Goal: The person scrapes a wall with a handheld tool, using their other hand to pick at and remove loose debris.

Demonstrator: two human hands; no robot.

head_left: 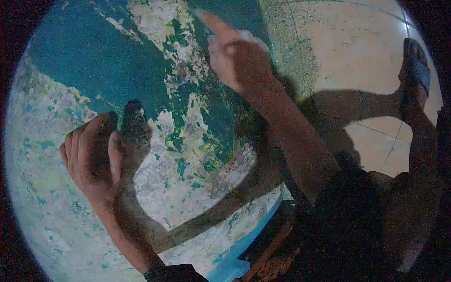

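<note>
My left hand (96,152) is over the left part of a worn teal and whitish surface (94,51), its fingers curled in and the thumb near the index finger. A thin pale green sliver shows by those fingertips, too faint to name. Higher up, my right hand (242,61) is above the teal area near the surface's right edge. Its index finger points up and left, with a blurred tip, while the other fingers are folded under. Whatever those folded fingers may hold is hidden.
Pale floor tiles (357,42) with dark joints lie to the right. A foot in a sandal (417,70) rests there. Dark clothing (347,225) fills the lower right, beside a reddish-brown object (272,254) I cannot identify. Arm shadows cross the surface.
</note>
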